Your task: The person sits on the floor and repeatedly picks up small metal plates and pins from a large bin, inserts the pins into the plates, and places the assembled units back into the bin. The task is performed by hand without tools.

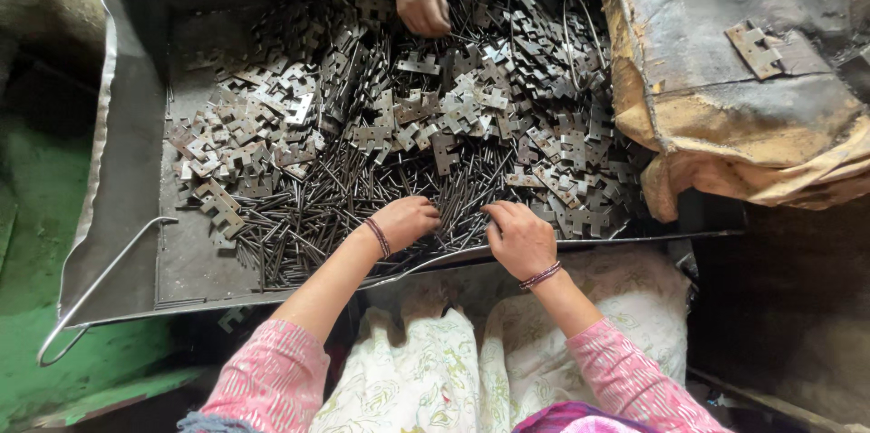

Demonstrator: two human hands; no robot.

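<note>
1. Pins (381, 206), thin and dark, lie heaped at the tray's (127, 179) 6 o'clock edge.
2. Left hand (405, 220) rests curled on the pins; whether it pinches any, I cannot tell.
3. Right hand (518, 238), at 3 o'clock of the left, has bent fingers touching pins.
4. Hinge plates (453, 107) pile toward 12 o'clock, where another person's hand (422, 3) reaches.

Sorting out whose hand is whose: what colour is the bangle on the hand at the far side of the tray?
Red, on the co-worker's hand across the tray; seen in the head view.
</note>
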